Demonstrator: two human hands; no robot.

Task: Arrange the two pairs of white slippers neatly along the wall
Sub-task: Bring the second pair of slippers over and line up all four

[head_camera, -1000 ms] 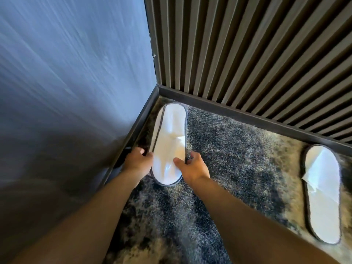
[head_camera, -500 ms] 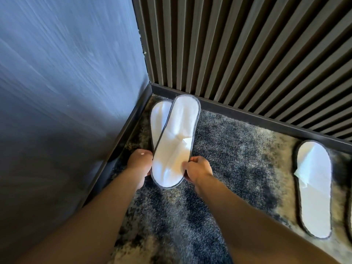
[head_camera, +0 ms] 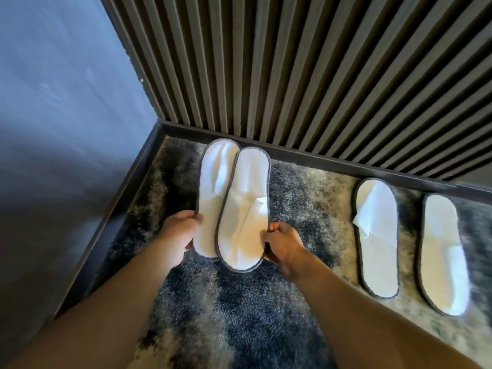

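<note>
Two white slippers with grey trim overlap in the corner, toes toward the slatted wall [head_camera: 306, 75]. My left hand [head_camera: 179, 233] grips the heel of the left slipper [head_camera: 213, 182]. The right slipper [head_camera: 245, 209] lies partly over it, and my right hand [head_camera: 282, 243] pinches its heel edge. Whether they are lifted off the carpet I cannot tell. A second pair lies flat on the carpet to the right, side by side and apart: one slipper [head_camera: 376, 243] and another [head_camera: 443, 257], toes toward the wall.
A dark skirting board [head_camera: 319, 158] runs along the foot of the slatted wall. A plain blue-grey wall [head_camera: 61, 129] closes the left side. The floor is mottled dark and cream carpet [head_camera: 239, 315].
The stacked pair has been fanned apart, so the lower slipper now shows on the left. Both slippers have come away from the left wall toward the middle. The second slipper of the right pair has come into view.
</note>
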